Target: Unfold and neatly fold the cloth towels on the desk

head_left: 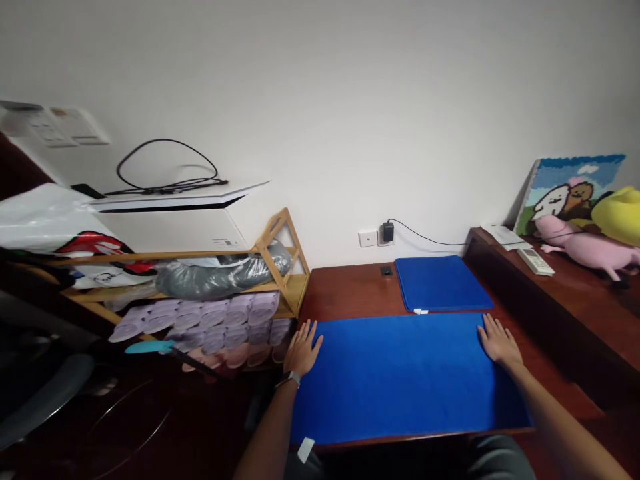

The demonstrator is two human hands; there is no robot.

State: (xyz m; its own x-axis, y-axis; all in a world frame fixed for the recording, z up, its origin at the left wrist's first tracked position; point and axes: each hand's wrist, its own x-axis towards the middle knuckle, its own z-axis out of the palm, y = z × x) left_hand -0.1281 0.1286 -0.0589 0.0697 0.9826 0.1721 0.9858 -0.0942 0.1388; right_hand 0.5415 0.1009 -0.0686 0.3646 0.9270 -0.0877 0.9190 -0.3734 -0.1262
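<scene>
While left hand point(303, 350), right hand point(499, 343) rest | fingers point(311, 337) spread | blue mat point(405, 380) beneath

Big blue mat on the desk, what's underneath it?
The big blue mat lies on a wooden desk; what is directly beneath it is covered. The left hand and right hand rest flat on top.

A long mat point(405, 377) lies on the counter point(350, 290), with a smaller mat point(440, 283) just behind it. The left hand point(303, 349) rests at the long mat's left end, the right hand point(499, 343) at its right end. Left of the counter stands a rack point(295, 293) holding slippers point(200, 320). To the right, a raised ledge point(575, 300) carries a remote point(535, 261), a plush toy point(585, 243) and a leaning picture point(565, 180). A charger point(388, 231) is plugged in on the wall point(320, 100) behind the counter.
</scene>
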